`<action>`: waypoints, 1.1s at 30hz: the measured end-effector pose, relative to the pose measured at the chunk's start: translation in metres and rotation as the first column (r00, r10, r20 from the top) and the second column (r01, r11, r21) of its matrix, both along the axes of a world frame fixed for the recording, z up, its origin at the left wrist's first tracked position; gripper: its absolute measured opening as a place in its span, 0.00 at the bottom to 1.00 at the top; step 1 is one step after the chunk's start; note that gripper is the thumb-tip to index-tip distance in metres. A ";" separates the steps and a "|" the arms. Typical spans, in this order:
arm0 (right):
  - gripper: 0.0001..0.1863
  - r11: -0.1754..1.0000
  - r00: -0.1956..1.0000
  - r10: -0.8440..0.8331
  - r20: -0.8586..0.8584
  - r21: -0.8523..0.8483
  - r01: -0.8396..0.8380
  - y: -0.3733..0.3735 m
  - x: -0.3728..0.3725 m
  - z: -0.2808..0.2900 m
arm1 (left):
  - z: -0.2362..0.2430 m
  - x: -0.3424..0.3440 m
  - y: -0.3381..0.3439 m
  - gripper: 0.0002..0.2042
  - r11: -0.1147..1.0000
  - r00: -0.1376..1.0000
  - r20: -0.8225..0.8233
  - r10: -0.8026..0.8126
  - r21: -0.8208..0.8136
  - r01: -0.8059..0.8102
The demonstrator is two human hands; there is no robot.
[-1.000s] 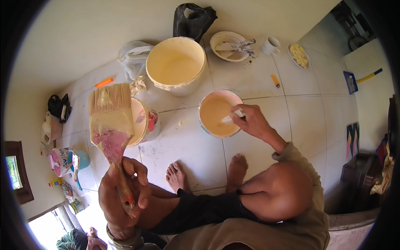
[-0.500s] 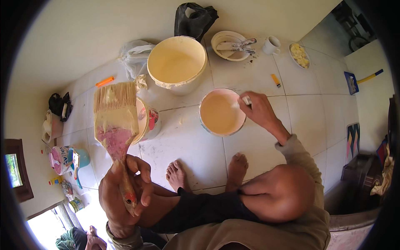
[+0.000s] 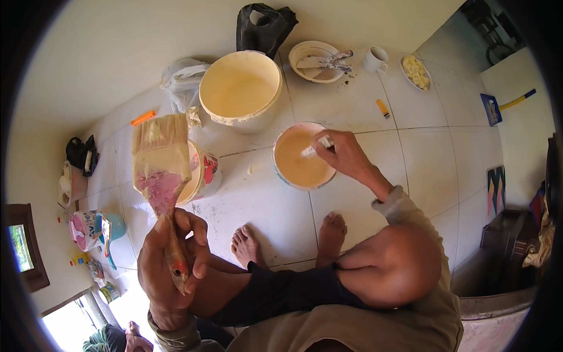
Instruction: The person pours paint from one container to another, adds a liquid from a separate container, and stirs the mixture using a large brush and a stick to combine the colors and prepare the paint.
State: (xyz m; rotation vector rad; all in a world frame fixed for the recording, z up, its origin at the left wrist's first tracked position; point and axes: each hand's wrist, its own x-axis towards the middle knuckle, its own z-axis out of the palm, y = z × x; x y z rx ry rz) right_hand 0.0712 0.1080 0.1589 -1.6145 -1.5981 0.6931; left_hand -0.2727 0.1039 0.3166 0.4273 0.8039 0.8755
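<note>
My left hand [image 3: 157, 267] is closed round the handle of a wide paintbrush [image 3: 159, 170], held upright with its pale, paint-coated bristles up. Pink stains mark its base. In front of me stands a small round bucket [image 3: 298, 127] of cream-coloured liquid, like paint. Over its right rim my right hand [image 3: 347, 157] pinches a white stick-like piece [image 3: 316, 146], whose lower end reaches toward the liquid; its exact kind I cannot make out. Partly hidden behind the brush is a second bucket [image 3: 210, 171] with red markings.
Beyond the buckets stands a large cream tub [image 3: 252, 121], near a black bag [image 3: 270, 36] and a clear bag [image 3: 180, 83]. A bowl [image 3: 294, 63] with scrapers, a mug [image 3: 375, 60] and a plate [image 3: 405, 71] of yellow pieces sit far right. Another person's legs [image 3: 114, 339] show lower left.
My right hand has moved left over the bucket, and more of the white piece shows inside its rim. The brush stays in my left hand. The whole view has shifted slightly.
</note>
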 end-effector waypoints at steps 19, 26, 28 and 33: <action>0.09 1.000 0.982 -0.021 0.189 0.026 0.017 -0.008 0.017 -0.010 | 0.001 -0.001 -0.003 0.19 0.997 0.999 -0.044 -0.009 0.071 0.012; 0.10 0.985 0.999 0.020 0.027 -0.174 -0.015 -0.014 -0.005 -0.003 | -0.003 -0.002 -0.002 0.19 0.999 1.000 0.006 0.004 0.052 -0.005; 0.10 0.994 0.995 -0.094 0.033 -0.053 0.096 -0.004 0.004 -0.012 | -0.003 0.000 -0.001 0.19 0.999 0.999 0.000 -0.034 0.041 0.034; 0.10 0.998 0.969 -0.052 0.242 -0.017 0.058 -0.017 0.018 -0.002 | 0.001 -0.005 -0.007 0.19 0.997 0.999 -0.053 -0.009 0.080 0.013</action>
